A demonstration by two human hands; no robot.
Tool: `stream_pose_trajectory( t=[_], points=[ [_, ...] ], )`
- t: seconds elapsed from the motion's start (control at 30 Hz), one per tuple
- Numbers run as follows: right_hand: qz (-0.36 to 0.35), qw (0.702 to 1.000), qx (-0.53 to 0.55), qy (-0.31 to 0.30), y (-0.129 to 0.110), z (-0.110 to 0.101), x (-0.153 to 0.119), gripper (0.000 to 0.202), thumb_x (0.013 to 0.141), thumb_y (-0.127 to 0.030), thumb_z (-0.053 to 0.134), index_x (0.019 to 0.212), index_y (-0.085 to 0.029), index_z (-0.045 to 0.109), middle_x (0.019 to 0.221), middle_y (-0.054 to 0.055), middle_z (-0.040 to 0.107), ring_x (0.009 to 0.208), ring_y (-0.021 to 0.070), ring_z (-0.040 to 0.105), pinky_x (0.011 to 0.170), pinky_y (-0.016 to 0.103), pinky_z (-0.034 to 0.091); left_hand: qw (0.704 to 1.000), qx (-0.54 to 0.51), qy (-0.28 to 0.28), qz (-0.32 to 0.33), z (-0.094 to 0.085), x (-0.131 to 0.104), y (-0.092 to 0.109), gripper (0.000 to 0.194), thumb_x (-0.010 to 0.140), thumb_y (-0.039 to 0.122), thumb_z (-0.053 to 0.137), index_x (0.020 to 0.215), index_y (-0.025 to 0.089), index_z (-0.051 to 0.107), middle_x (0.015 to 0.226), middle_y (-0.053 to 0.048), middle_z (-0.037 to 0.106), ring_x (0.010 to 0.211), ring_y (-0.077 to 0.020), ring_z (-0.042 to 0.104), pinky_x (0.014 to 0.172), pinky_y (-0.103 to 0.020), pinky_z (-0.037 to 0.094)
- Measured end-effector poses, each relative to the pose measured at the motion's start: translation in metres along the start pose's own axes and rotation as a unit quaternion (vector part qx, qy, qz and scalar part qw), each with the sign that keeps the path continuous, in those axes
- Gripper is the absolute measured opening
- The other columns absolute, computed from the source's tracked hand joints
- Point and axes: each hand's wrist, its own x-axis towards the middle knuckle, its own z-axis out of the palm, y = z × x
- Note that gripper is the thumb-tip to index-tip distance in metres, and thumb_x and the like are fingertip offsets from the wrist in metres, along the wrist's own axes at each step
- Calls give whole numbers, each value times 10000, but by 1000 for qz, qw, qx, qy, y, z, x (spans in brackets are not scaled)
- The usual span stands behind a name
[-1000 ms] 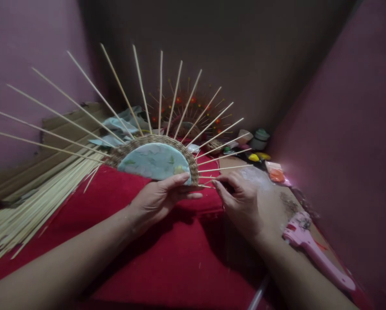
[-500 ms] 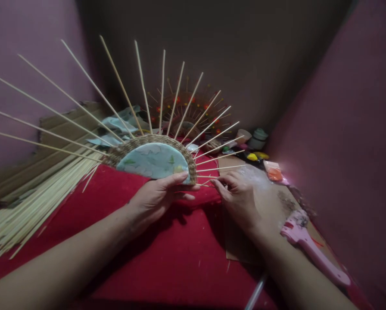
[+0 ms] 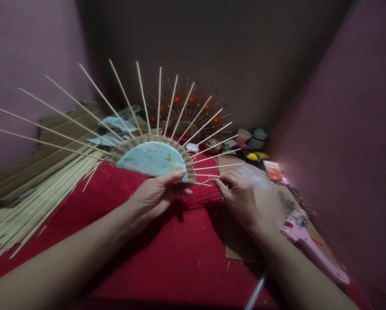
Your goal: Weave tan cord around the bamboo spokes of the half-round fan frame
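A half-round woven fan (image 3: pixel 147 157) has a pale blue patterned cloth centre, a braided brown rim (image 3: pixel 190 165) and several thin sticks (image 3: pixel 159 101) spreading out like rays. My left hand (image 3: pixel 159 189) grips its lower right part, thumb on the cloth and fingers underneath. At the right end of the rim, my right hand (image 3: pixel 240 193) pinches a thin strand (image 3: pixel 207 181) between thumb and forefinger, close to the lowest sticks. The strand runs from the rim to the fingertips; its far end is hidden by the hand.
Loose thin sticks (image 3: pixel 44 202) lie in a bundle on the red cloth (image 3: pixel 180 258) at left. A pink glue gun (image 3: pixel 312 247) rests at right on cardboard (image 3: pixel 241 245). Behind stand a decorated fan (image 3: pixel 193 101), a lidded jar (image 3: pixel 258 137) and an orange packet (image 3: pixel 273 171).
The fan has tilted, so its upper stick tips sit lower and the left ones have shifted right. Both hands keep their holds almost in place.
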Motion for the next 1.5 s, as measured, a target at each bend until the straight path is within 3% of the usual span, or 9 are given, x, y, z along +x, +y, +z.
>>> stream_pose_trajectory(
  t=[0.2,0.4,0.5,0.67,0.83,1.07,1.23,1.37,1.5],
  points=[
    [46,999,12,17,14,-5,5,169,796,-289,582,728,-186,696,685,44,687,623,154,598,592,267,416,1000,-26,15,-6,2,0,4,122,767,15,532,699,92,597,670,-64,634,647,-216,656,571,-335,554],
    [39,999,19,16,14,-6,6,189,795,-296,578,732,-175,708,686,48,693,627,157,602,597,267,415,996,-56,-71,-16,2,-4,3,103,789,70,536,708,111,587,748,-76,652,804,-290,656,755,-537,519],
    [47,999,15,1,15,-7,6,201,794,-301,576,732,-165,711,693,59,697,628,162,603,599,273,413,996,-53,-71,-13,2,-3,3,123,785,44,530,695,102,590,734,-64,643,816,-289,657,765,-507,526],
    [102,995,0,-24,20,-12,11,209,785,-320,574,759,-178,725,737,70,715,654,171,609,601,277,402,999,-44,2,-10,0,4,4,142,791,27,509,695,98,584,684,-58,625,696,-236,659,638,-399,560],
    [151,986,29,-60,31,-23,21,228,744,-334,599,645,-156,703,590,46,663,550,142,550,517,260,346,999,-47,17,-7,-3,7,5,133,787,15,508,713,101,576,694,-56,621,672,-215,652,600,-371,560],
    [273,931,193,-148,55,-32,29,219,590,-374,694,575,-158,664,512,-3,564,482,111,464,476,253,320,998,-62,-1,-15,-2,7,8,105,795,50,513,745,128,563,666,-60,621,655,-236,655,551,-349,538],
    [206,957,134,-153,34,-27,24,180,685,-314,628,569,-178,655,574,26,612,560,151,543,520,270,396,996,-90,-24,-13,1,4,11,109,816,89,500,732,142,546,649,-82,627,658,-245,657,554,-341,530],
    [85,986,110,-87,12,-18,13,284,704,-209,582,966,-228,690,1045,65,665,990,240,577,872,388,428,993,-109,-47,-2,3,3,12,115,819,89,495,728,140,544,685,-94,641,649,-232,656,536,-308,523],
    [58,953,268,-130,-6,-13,2,465,740,-198,572,1198,-281,562,1257,35,566,1162,224,497,993,416,365,993,-110,-52,-5,3,2,9,126,822,80,484,728,139,544,678,-88,643,655,-230,658,555,-315,530]
  ],
)
